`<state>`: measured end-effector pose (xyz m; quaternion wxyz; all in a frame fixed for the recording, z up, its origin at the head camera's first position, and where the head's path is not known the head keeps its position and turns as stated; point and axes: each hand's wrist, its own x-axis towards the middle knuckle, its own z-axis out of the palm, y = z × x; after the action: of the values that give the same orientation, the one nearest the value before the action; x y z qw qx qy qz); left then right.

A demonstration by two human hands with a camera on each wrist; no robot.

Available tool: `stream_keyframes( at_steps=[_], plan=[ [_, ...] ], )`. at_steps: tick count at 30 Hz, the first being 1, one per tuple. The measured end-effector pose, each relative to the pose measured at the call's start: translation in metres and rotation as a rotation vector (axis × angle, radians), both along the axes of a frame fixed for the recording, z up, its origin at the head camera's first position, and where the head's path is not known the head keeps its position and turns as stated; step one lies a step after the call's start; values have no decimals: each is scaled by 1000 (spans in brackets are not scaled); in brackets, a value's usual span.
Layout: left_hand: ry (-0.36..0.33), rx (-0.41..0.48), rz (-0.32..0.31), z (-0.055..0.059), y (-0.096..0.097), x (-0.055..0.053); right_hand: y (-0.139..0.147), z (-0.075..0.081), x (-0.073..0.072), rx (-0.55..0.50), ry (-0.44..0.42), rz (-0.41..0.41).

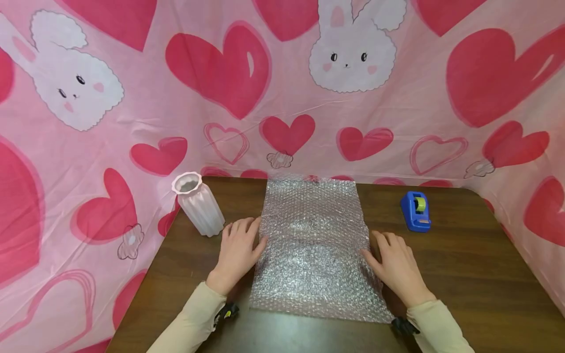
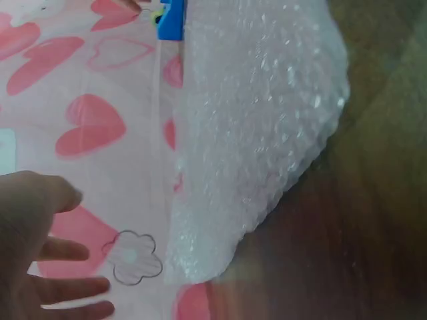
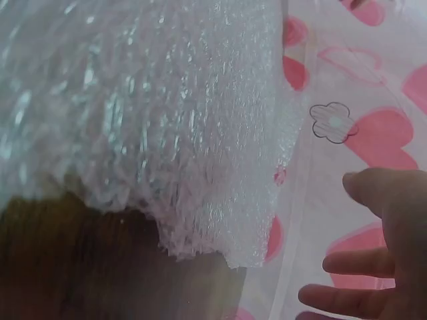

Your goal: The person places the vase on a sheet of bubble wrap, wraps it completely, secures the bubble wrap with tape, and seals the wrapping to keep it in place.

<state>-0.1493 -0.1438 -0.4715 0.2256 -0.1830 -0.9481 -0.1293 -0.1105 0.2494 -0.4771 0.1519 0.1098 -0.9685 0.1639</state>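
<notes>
A sheet of bubble wrap point(image 1: 311, 250) lies spread on the brown table, its far end reaching the cloth wall. My left hand point(image 1: 238, 250) is at its left edge, fingers spread, thumb tip right at the wrap. Across from it, my right hand point(image 1: 396, 262) stands at the right edge with relaxed fingers and the thumb over the border. In the left wrist view the left hand point(image 2: 47, 250) shows straight, parted fingers with nothing between them. The right wrist view likewise has the right hand point(image 3: 373, 247) with its fingers apart beside the bubble wrap point(image 3: 153, 113).
A white fluted vase point(image 1: 200, 206) stands on the table just beyond the left hand. A blue tape dispenser point(image 1: 416, 212) with a yellowish roll sits at the back right. Pink cloth with hearts and rabbits point(image 1: 300, 103) hangs behind and along the sides of the table point(image 1: 468, 264).
</notes>
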Motion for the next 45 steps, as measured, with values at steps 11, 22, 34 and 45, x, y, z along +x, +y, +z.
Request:
stream_keyframes(
  at_steps=[11, 22, 34, 45],
  plan=[
    [441, 456, 46, 31, -52, -21, 1, 5, 1, 28, -2, 5],
    [480, 663, 235, 48, -84, -26, 4, 5, 2, 33, -20, -2],
    [159, 823, 395, 38, -100, -38, 7, 6, 2, 42, 38, 13],
    [40, 809, 402, 35, -101, -51, 9, 8, 3, 58, -3, 0]
  ],
)
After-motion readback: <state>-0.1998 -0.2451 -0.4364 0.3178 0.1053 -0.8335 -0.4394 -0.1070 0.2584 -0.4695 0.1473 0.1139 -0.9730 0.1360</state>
